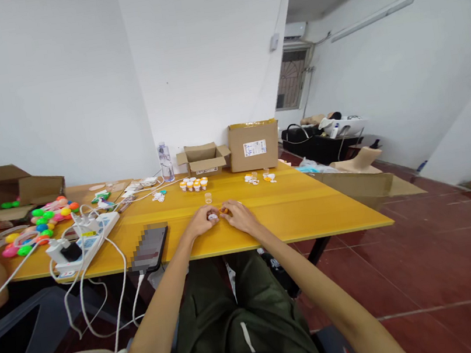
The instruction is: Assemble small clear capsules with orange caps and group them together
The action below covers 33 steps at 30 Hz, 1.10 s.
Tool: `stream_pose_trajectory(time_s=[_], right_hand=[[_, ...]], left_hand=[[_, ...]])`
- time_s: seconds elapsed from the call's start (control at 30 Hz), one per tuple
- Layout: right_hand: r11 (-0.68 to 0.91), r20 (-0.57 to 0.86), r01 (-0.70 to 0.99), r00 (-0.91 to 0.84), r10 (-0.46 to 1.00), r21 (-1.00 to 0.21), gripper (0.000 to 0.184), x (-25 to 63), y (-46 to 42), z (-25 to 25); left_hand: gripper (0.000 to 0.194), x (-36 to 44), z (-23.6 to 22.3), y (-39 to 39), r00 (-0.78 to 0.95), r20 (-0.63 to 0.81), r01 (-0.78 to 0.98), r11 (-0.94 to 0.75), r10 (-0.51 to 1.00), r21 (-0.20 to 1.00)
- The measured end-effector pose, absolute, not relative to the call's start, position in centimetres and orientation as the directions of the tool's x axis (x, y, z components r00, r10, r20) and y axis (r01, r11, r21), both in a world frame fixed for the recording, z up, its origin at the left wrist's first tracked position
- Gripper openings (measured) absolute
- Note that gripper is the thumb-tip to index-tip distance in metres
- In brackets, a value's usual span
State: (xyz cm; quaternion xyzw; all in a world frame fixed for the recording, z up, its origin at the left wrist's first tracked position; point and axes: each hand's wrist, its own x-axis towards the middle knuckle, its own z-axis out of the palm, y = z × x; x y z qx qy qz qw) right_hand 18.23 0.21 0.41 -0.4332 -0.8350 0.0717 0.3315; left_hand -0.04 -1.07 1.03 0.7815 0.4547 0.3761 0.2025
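Partly hidden, a small whitish piece (212, 217) sits in the narrow grip of the left hand (199, 222). The right hand (238, 216) pinches a small orange piece (223, 210), its shape unclear.

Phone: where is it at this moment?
In the head view, the phone lies left of centre at the near edge of the yellow table, between the white power strip and the left hand.

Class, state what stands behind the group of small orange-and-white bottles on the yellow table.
An open brown cardboard box, then the white wall. The bottles cover whatever lies low, directly behind them.
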Motion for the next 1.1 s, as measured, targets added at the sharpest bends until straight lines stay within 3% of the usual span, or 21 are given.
stream_pose_trajectory(time_s=[0.2,0.47,0.63,0.83,1.1], right_hand=[[0.579,0.467,0.712,-0.386,0.795,-0.396,0.012,18.3,0.2,0.5],[0.552,0.464,0.747,-0.366,0.806,-0.370,0.009,17.9,0.0,0.6],[0.540,0.455,0.753,-0.358,0.816,-0.376,0.010,18.0,0.1,0.6],[0.555,0.484,0.613,-0.300,0.822,-0.562,0.014,18.2,0.6,0.4],[0.529,0.436,0.286,-0.330,0.837,-0.799,0.022,18.4,2.0,-0.3]], left_hand=[[0.030,-0.2,0.6,-0.9,0.331,0.398,0.457,-0.514,0.856,0.726],[0.032,-0.3,0.3,-0.6,0.194,0.457,0.530,-0.485,0.868,0.696],[0.026,-0.2,0.5,-0.8,0.225,0.423,0.506,-0.476,0.878,0.719],[0.025,-0.1,0.7,-1.0,0.261,0.402,0.458,-0.479,0.878,0.749],[0.026,-0.2,0.6,-0.8,0.291,0.376,0.402,-0.469,0.880,0.786]])
